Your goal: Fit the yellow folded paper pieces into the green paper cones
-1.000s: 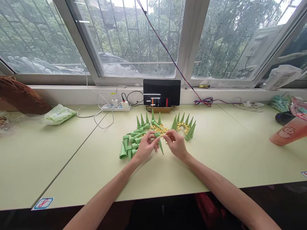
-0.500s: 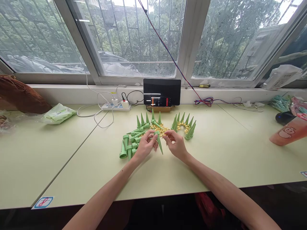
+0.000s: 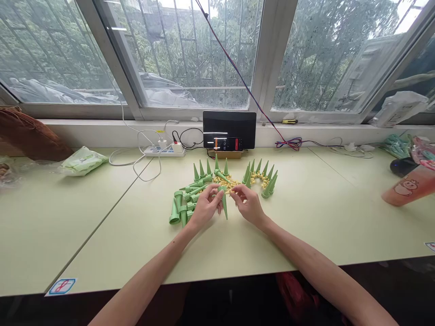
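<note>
Between the thumb and fingers of my left hand (image 3: 205, 207) is a green plastic plant watering spike (image 3: 224, 207), its wide end up and its point downward. My right hand (image 3: 250, 207) is closed in a pinch just right of it, with a small yellow plastic piece (image 3: 231, 192) at the fingertips, partly hidden. Behind both hands lies a heap of small yellow pieces (image 3: 227, 184). Left of my left hand, several green spikes (image 3: 182, 213) lie piled together. Beyond my right hand, several more spikes (image 3: 271, 186) stand points up, curving around other yellow pieces (image 3: 261, 181).
A phone (image 3: 227, 144) leans against a black screen (image 3: 229, 127) at the back. A power strip (image 3: 165, 151) with loose cables sits left of it. A green packet (image 3: 84, 161) lies far left; a pinkish-orange cup (image 3: 406, 186) is far right.
The held spike has swung a little, its tip moving left so that it hangs more upright. Both hands stay in nearly the same place.
</note>
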Available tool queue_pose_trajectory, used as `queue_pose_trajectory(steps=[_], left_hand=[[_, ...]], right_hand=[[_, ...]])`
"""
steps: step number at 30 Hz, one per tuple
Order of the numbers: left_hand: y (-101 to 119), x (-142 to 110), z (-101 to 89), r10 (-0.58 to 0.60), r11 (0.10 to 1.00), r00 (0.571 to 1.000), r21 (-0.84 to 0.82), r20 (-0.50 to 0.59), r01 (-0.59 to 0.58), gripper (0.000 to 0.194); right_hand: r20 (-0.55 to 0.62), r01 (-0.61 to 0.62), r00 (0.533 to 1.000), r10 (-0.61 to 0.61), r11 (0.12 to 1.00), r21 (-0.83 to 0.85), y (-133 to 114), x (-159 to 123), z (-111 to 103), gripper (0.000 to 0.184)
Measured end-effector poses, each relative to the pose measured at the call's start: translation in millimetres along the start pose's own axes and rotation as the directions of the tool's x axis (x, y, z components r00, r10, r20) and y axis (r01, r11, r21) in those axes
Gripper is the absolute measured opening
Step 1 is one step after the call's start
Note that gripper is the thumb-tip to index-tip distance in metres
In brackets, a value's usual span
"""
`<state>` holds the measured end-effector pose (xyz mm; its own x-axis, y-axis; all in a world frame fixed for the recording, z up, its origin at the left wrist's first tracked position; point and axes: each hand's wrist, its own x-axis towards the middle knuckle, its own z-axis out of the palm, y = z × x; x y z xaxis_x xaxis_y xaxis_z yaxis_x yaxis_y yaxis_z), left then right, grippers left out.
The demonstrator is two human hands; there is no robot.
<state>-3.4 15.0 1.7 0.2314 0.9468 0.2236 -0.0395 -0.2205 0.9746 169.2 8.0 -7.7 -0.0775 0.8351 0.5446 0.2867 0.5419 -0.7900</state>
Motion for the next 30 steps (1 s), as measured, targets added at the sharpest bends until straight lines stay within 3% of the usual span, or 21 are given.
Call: queue_pose_trajectory(steps=[18, 24, 30], left_hand=[[-5.9, -1.5, -1.5, 0.041, 0.997, 0.999, 0.062, -0.017, -0.04, 0.031], [-3.3, -4.5, 1.0, 0.081, 0.982, 0.996, 0.172, -0.036, -0.074, 0.027], [-0.8, -5.4, 1.2, 0.204, 0.923, 0.979, 0.338, -0.026, -0.184, 0.018]], right_hand=[[0.053, -0.05, 0.997, 0.046, 0.996, 0.07, 4.4, -1.6, 1.8, 0.018], [0.08, -0.109, 0.992, 0.099, 0.985, 0.133, 2.9, -2.2, 2.1, 0.026], [0.148, -0.251, 0.966, 0.214, 0.915, 0.315, 1.3, -1.6, 3.6, 0.03]])
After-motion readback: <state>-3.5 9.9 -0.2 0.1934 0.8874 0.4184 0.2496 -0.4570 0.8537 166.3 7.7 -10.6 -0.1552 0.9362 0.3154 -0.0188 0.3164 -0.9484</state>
